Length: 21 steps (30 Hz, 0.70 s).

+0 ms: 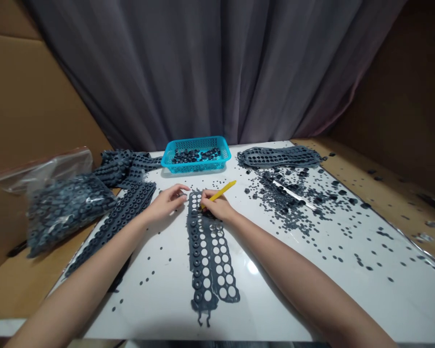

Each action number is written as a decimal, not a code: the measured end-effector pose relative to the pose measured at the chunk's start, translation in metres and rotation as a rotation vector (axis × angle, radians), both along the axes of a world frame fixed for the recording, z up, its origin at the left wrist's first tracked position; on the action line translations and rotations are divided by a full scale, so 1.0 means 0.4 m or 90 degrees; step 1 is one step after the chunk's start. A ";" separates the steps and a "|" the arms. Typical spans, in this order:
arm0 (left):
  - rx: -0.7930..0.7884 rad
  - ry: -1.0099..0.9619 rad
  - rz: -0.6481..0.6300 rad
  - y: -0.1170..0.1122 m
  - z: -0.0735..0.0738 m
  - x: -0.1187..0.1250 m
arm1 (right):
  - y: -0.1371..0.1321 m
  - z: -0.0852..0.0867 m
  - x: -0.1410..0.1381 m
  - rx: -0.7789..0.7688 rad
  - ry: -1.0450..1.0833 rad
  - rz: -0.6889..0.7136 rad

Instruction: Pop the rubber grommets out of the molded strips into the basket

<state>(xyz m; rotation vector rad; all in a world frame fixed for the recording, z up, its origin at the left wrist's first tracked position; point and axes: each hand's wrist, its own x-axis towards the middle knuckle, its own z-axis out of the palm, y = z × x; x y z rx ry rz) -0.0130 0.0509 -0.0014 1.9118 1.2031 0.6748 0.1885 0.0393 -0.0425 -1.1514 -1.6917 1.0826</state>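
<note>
The person's right hand [217, 208] is closed in a pen grip on a yellow stick [223, 191], its lower end pressed down at the far end of a dark rubber strip [206, 251] that lies flat on the white table [293, 290], straight ahead between the forearms. The left hand [166, 203] grips nothing: its fingers are half curled, with the tips resting at the strip's upper left edge. The step looks like poking rings out of the strip's far rows (the near rows already show bare holes). The next poke seems to call for steady downward pressure while the left fingertips keep the strip from sliding. Loose rings and scraps [286, 198] are scattered to the right, and a blue basket [197, 166] holding more stands beyond the hands.
</note>
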 end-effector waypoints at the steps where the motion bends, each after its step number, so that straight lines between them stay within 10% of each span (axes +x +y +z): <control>1: -0.001 0.032 -0.035 -0.009 -0.002 0.005 | -0.001 0.000 0.001 0.000 0.017 0.005; 21: 0.163 0.246 -0.214 -0.061 -0.020 0.054 | -0.014 0.011 -0.008 0.085 -0.120 0.047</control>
